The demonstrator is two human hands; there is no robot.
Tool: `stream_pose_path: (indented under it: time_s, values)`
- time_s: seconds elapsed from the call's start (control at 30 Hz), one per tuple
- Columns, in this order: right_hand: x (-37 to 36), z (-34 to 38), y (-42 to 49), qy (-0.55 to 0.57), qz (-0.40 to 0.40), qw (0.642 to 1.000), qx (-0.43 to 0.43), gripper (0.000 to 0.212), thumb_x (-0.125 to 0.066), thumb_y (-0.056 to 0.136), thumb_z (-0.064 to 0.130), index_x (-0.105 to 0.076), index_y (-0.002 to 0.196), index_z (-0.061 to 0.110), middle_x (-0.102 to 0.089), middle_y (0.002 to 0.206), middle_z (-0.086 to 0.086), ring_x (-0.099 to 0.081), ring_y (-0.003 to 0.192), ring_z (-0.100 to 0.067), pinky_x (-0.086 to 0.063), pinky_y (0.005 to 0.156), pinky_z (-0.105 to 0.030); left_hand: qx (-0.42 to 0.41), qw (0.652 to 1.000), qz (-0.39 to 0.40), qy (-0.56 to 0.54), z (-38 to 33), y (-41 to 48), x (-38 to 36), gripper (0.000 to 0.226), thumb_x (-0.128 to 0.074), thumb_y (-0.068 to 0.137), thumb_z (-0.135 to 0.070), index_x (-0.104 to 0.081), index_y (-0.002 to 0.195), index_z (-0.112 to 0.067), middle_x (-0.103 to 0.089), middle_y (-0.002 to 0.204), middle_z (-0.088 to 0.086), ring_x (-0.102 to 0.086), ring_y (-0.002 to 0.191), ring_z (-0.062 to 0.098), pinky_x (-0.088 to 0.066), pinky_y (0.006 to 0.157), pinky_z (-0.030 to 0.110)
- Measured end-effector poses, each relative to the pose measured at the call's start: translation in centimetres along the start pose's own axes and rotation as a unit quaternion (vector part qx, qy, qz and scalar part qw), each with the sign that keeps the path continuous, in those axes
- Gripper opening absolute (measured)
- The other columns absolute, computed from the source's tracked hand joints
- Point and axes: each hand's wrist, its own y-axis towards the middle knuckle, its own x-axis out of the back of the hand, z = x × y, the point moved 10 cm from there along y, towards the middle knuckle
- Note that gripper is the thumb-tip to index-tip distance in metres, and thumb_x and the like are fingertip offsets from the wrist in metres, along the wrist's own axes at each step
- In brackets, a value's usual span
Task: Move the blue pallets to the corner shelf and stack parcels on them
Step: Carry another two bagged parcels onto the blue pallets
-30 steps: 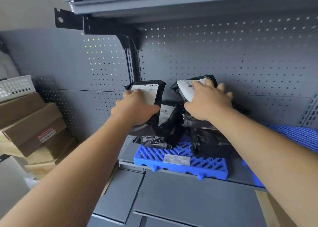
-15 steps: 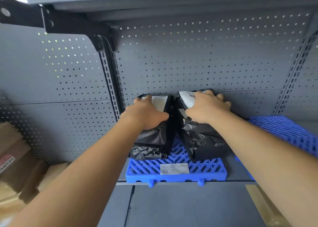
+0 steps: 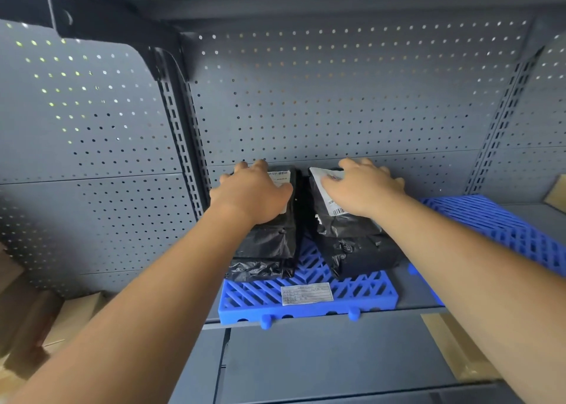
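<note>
**Hands on two parcels**

Left hand lies palm-down on the left parcel, right hand on the right parcel; fingers spread, not clenched. Under both sits a blue pallet; another pallet lies right of the right hand.

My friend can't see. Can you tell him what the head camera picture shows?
Two bare hands, left hand and right hand, press on two black parcels, one beside the other, lying on a blue pallet on a grey shelf. Behind is a pegboard wall; a second blue pallet lies at right.
</note>
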Motion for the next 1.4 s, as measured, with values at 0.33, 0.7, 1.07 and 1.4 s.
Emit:
stream_pose_path:
  time_s: [0.33,0.7,1.07,1.4]
  values:
    - [1.8,-2.7,-1.8,-0.017,-0.055,0.998,-0.039,0.067,-0.034,0.094,0.063,-0.035,0.152,0.029,-0.036,0.157,-0.004,-0.035,0.138,-0.035,-0.032,0.104,-0.054,-0.090,0.996,-0.026,0.008,-5.0,0.3,-0.4,0.069,-0.048,0.094,-0.061,-0.037,0.152,-0.024,-0.041,0.151,0.008,-0.038,0.137,0.042,-0.040,0.103,0.057]
    - [5.0,-15.8,-7.2,-0.017,-0.070,0.989,-0.125,0.070,-0.035,0.095,0.065,-0.028,0.156,0.032,-0.021,0.166,-0.002,-0.024,0.146,-0.036,-0.024,0.113,-0.061,-0.201,0.979,-0.035,-0.006,-18.4,-3.8,-2.7,0.067,-0.050,0.094,-0.054,-0.039,0.152,-0.021,-0.044,0.150,0.010,-0.039,0.136,0.039,-0.040,0.104,0.055]
    - [9.3,-39.8,-19.8,-0.031,-0.086,0.958,-0.271,0.070,-0.034,0.094,0.068,-0.025,0.154,0.034,-0.021,0.165,-0.001,-0.023,0.146,-0.035,-0.024,0.112,-0.062,-0.353,0.935,-0.002,-0.034,-41.1,-15.5,-11.8,0.060,-0.052,0.095,-0.051,-0.045,0.146,-0.020,-0.049,0.144,0.008,-0.047,0.131,0.034,-0.040,0.102,0.050]
    - [11.7,-58.6,-34.3,-0.056,-0.070,0.892,-0.442,0.070,-0.031,0.094,0.066,-0.022,0.155,0.033,-0.018,0.165,-0.003,-0.020,0.147,-0.039,-0.021,0.112,-0.066,-0.467,0.878,0.090,-0.052,-58.5,-28.0,-22.4,0.059,-0.050,0.096,-0.051,-0.043,0.147,-0.023,-0.049,0.144,0.008,-0.046,0.131,0.035,-0.041,0.101,0.048]
